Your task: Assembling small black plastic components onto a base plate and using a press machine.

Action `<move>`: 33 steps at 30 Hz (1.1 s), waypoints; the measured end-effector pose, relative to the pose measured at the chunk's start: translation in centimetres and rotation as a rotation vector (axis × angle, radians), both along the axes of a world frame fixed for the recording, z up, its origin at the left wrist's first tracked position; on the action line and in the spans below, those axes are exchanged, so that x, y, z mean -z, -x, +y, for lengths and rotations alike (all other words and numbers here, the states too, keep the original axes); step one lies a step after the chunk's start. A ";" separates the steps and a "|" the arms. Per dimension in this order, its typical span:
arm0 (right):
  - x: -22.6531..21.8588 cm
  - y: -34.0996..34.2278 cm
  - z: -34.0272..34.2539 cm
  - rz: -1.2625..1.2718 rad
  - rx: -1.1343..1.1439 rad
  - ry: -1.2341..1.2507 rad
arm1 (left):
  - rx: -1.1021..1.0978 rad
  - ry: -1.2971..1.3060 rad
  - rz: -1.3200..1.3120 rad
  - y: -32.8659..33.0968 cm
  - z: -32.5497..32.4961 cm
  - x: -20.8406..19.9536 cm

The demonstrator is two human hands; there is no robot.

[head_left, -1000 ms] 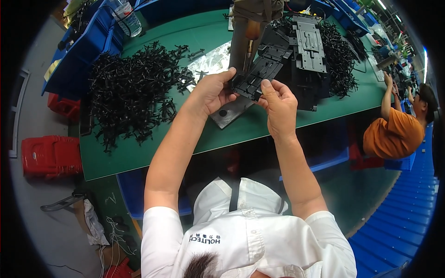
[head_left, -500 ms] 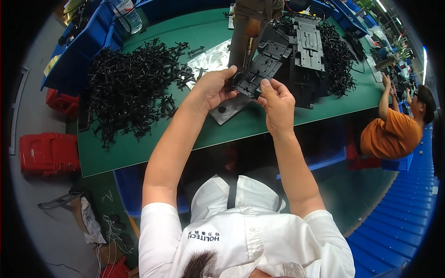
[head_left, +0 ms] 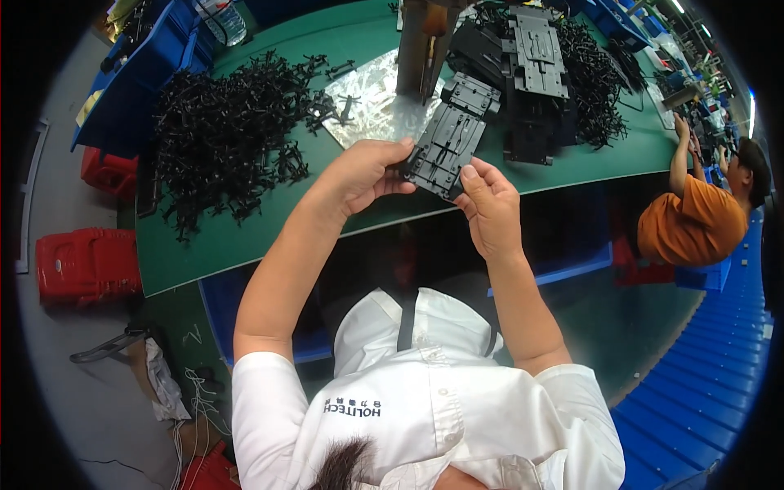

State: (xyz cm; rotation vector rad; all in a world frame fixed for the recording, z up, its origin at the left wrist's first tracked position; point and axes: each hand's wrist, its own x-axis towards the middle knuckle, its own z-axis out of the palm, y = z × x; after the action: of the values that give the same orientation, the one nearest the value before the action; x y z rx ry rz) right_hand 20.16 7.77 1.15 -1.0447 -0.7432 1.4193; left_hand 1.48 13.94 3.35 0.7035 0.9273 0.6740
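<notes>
Green tabletop (head_left: 188,263) across the upper frame, and at upper centre my left hand (head_left: 369,173) and right hand (head_left: 495,211) both grip the black plate (head_left: 447,147), dark parts (head_left: 229,135) heaped upper left.

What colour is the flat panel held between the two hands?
The flat panel is dark grey, close to black; it shows best in the head view.

On the workbench (head_left: 310,39), a parts heap (head_left: 233,135) lies left of the metal plate (head_left: 384,122), a panel stack (head_left: 537,53) right — a second heap (head_left: 590,86) farther right; before the machine column (head_left: 420,49), a moulded panel (head_left: 449,143) between left hand (head_left: 371,171) and right hand (head_left: 492,204)
</notes>
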 end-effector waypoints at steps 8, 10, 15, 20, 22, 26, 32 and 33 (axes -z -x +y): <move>0.9 -1.9 -5.8 0.188 -0.178 0.084 | 0.061 0.038 -0.100 0.4 -8.5 0.6; 0.3 -1.4 -6.9 0.207 -0.200 0.114 | 0.034 0.035 -0.144 0.8 -10.6 1.0; 0.2 -0.4 -6.7 0.248 -0.266 0.171 | -0.138 -0.061 -0.135 1.0 -13.8 1.0; -0.5 0.5 -4.1 0.207 -0.289 0.185 | -0.373 -0.182 -0.153 -0.3 -13.8 0.8; -0.7 0.5 -2.8 0.194 -0.275 0.187 | -0.377 -0.184 -0.175 -0.9 -13.0 0.8; -0.7 0.2 -0.5 0.187 -0.316 0.147 | -0.483 -0.191 -0.247 -2.4 -11.9 0.5; -0.6 -0.7 1.7 0.206 -0.370 0.045 | -0.563 -0.218 -0.267 -3.8 -9.9 0.4; -0.5 -0.9 1.9 0.220 -0.387 0.000 | -0.562 -0.218 -0.274 -3.9 -9.7 0.4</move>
State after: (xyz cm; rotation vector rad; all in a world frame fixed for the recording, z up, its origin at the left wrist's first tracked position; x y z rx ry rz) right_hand 21.05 9.69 1.66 -0.7518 -0.8103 1.8309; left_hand 5.37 4.25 2.99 0.5197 0.8033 1.3507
